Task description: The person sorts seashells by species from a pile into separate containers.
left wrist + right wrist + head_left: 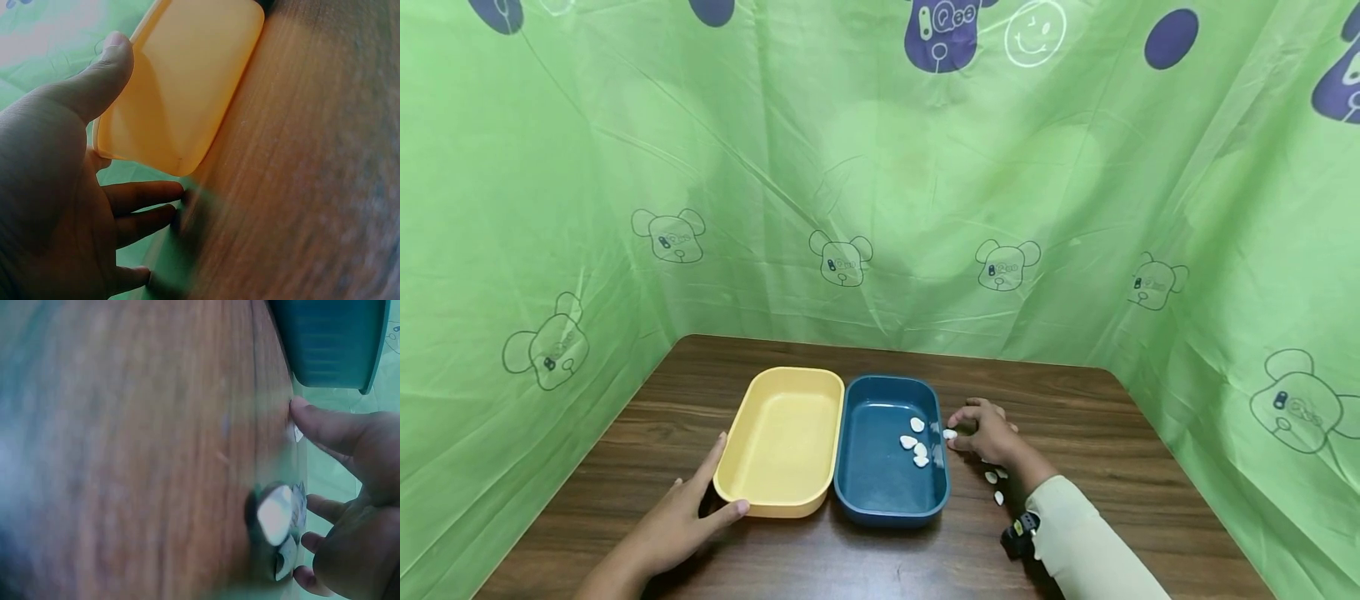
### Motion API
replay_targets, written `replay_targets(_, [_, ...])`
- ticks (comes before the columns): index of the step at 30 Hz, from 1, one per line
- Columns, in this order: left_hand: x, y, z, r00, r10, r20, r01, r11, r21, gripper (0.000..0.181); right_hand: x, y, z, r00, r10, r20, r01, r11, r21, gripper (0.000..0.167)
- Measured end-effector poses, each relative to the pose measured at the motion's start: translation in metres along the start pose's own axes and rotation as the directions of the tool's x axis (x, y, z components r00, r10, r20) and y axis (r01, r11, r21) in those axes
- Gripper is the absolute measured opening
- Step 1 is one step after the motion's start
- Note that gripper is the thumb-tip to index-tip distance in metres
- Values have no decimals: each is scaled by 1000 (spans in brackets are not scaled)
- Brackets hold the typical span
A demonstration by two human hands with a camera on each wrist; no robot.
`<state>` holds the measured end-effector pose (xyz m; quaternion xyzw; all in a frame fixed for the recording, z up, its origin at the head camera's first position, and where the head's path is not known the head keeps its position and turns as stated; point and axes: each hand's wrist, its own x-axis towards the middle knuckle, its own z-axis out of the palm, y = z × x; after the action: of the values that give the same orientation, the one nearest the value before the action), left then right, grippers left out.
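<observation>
My right hand [988, 433] pinches a small white shell [950, 434] between thumb and forefinger, just outside the right wall of the blue tray [883, 497]. Several more white shells [917, 425] lie inside that tray, towards its right side. Under my right wrist, a few loose shells [998, 497] rest on the table; the right wrist view has a glossy one [275, 515] close up, below the thumb. My left hand [681, 521] is spread at the near left corner of the yellow tray [775, 510], its thumb by the rim and its fingers fairly straight.
Both trays stand side by side on the dark wooden table [880, 567], the yellow one on the left. A green printed curtain [910, 308] encloses the table at the back and sides. A small black device [1020, 535] sits at the right wrist.
</observation>
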<state>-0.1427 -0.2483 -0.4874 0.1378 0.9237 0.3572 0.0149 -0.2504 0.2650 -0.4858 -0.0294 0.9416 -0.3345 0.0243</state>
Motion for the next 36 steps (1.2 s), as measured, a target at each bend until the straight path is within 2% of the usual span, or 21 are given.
replay_targets(8, [1, -1, 1, 1000, 21, -17, -21, 1000, -9, 110, 1, -3, 2, 1000, 17, -9, -17, 1000, -16, 17])
replay_targets(19, [0, -1, 1, 1000, 15, -11, -15, 1000, 7, 109, 3, -6, 3, 996, 89, -6, -90, 996, -31, 15])
replay_targets(29, [0, 0, 1, 1000, 8, -5, -8, 1000, -3, 109, -1, -3, 0, 995, 91, -27, -90, 995, 42, 14])
replay_targets(36, [1, -1, 1, 1000, 20, -14, -21, 1000, -10, 110, -3, -5, -6, 996, 76, -48, -67, 982, 177, 12])
